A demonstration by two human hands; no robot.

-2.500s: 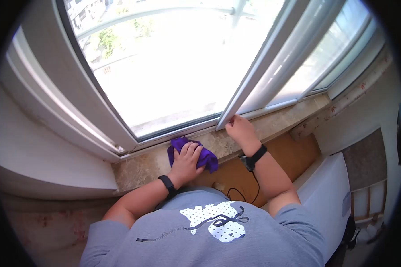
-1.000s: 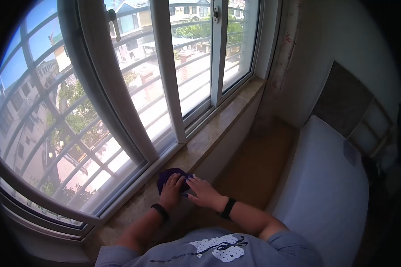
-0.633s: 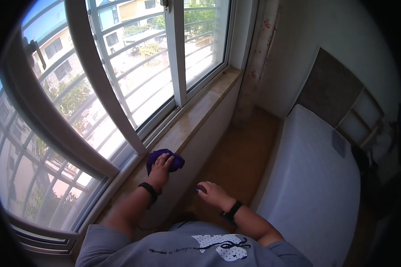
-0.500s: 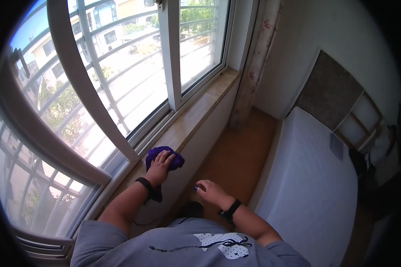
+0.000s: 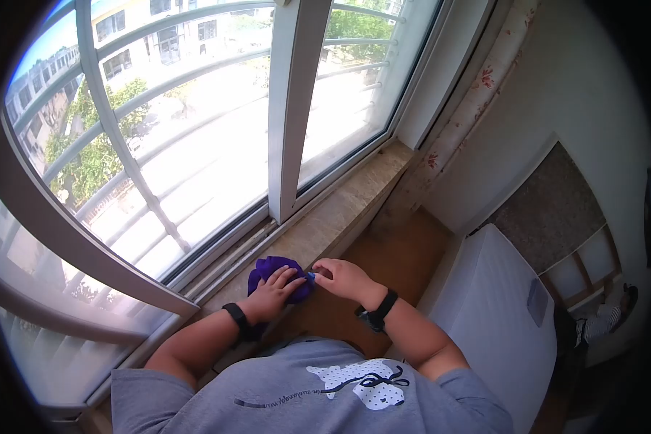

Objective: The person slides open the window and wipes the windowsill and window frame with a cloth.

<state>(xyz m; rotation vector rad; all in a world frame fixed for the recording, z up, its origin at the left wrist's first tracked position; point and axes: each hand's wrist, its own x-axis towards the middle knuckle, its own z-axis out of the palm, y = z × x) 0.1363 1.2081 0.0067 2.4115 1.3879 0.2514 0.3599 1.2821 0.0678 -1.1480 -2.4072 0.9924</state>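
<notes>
A bunched purple cloth [image 5: 261, 275] lies at the front edge of the marble windowsill [image 5: 325, 214]. My left hand [image 5: 270, 295] rests over the cloth and grips it, fingers bent across its folds. Close to its right side, my right hand [image 5: 346, 279] pinches a small blue thing [image 5: 310, 277] between thumb and forefinger. That blue thing meets the cloth's right edge in this view, and its kind is too small to make out. Both wrists wear dark bands.
Beyond the sill stands a sliding window [image 5: 286, 108] with bars outside. An inner window frame [image 5: 87, 253] curves close on the left. To the right are a bed with a pale mattress [image 5: 477, 311], its headboard [image 5: 550, 195] and a floral curtain [image 5: 477, 79]. Brown floor [image 5: 394, 249] shows between.
My right hand has moved up and left to the cloth, bringing the blue thing with it. The left hand and cloth have shifted slightly right and down in view, and the camera has turned.
</notes>
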